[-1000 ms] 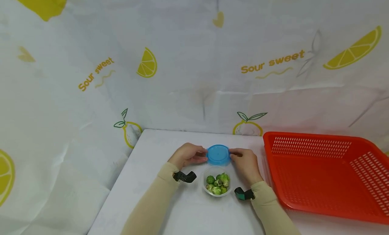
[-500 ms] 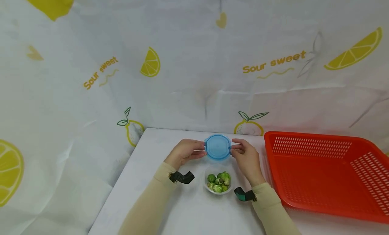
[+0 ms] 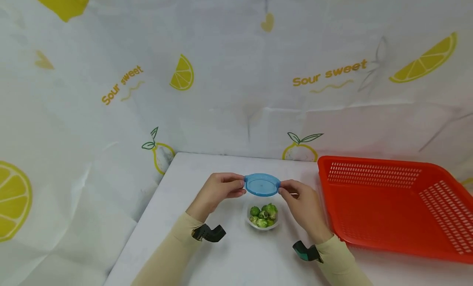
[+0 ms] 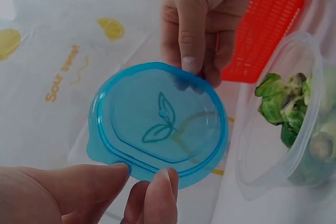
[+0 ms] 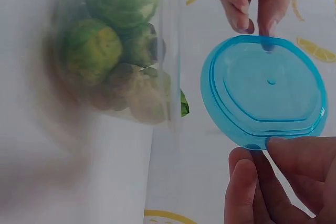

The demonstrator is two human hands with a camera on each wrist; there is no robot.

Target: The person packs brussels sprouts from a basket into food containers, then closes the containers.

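A translucent blue round lid (image 3: pixel 262 185) is held up by both hands, tilted, just beyond a clear plastic bowl (image 3: pixel 248 221). My left hand (image 3: pixel 221 189) pinches its left edge between thumb and fingers. On the opposite edge, my right hand (image 3: pixel 304 201) pinches it the same way, thumb on one face and fingers on the other, as the right wrist view shows around the lid (image 5: pixel 268 90). Several Brussels sprouts (image 3: pixel 263 215) fill the uncovered bowl, which stands on the white table below the lid. The left wrist view shows the bowl (image 4: pixel 273 166) from the side.
A large red plastic basket (image 3: pixel 377 212) with perforated walls stands on the right side of the white table (image 3: pixel 236 257), close to the right forearm. Behind and to the left hangs a white sheet (image 3: pixel 221 72) printed with lemons.
Both hands raised the lid off the table area behind the bowl and tipped it, so it now looks like a narrower oval. The bowl of sprouts stays put.
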